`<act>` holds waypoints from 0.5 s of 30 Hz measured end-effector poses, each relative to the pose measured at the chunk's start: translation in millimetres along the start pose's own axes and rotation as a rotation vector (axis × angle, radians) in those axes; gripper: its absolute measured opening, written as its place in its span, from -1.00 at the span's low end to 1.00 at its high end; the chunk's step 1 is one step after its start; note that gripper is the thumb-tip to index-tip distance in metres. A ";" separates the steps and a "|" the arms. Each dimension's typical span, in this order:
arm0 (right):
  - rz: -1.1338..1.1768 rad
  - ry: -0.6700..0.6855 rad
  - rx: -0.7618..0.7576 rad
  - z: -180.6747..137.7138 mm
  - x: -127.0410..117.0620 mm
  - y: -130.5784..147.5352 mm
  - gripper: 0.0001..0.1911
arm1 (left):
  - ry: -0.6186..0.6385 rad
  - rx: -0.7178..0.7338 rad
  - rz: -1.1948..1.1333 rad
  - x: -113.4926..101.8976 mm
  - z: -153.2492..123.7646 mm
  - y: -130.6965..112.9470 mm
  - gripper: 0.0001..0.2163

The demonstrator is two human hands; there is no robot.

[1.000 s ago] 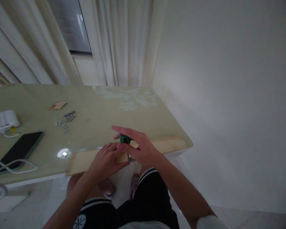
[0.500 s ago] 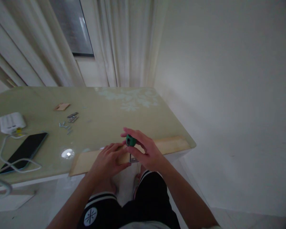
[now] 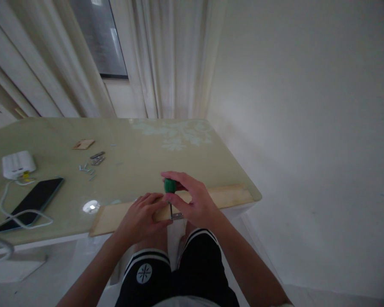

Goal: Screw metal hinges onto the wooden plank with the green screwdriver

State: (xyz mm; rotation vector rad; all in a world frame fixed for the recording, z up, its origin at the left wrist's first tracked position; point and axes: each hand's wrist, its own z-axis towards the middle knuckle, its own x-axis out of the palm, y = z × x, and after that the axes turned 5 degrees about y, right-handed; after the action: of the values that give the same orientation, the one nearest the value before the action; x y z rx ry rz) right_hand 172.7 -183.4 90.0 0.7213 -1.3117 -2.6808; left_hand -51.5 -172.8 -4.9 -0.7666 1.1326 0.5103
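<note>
Along the worktop's near edge, the left hand's fingers grip the board; the right hand's grasp the screwdriver at one plate, seemingly half-fixed. Other plates and screws lie loose, farther left.

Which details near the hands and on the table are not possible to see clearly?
Head view:
Wooden board: middle partly covered by the left hand and right hand.
Green-handled screwdriver: tip by the metal plate too small and blurred.
Screw-like pieces: threads too small to see.
Table: left part cut off by the picture's edge.
</note>
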 end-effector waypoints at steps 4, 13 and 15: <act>0.238 0.157 0.059 1.4 -17.9 0.2 -0.55 | 0.020 -0.006 -0.010 -3.6 0.2 -1.2 -0.57; -0.146 -0.253 -0.150 -11.0 13.8 -9.0 -0.60 | -0.016 -0.022 -0.019 1.5 0.3 -0.9 -0.59; -0.075 -0.167 -0.134 -8.4 7.1 -8.2 -0.57 | -0.016 -0.021 -0.013 0.4 1.0 -1.9 -0.60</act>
State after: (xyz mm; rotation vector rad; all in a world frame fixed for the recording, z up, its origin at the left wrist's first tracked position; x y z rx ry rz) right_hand 171.3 -186.2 76.6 0.5527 -1.1430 -2.9115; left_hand -49.4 -173.3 -4.6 -0.7857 1.1082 0.5175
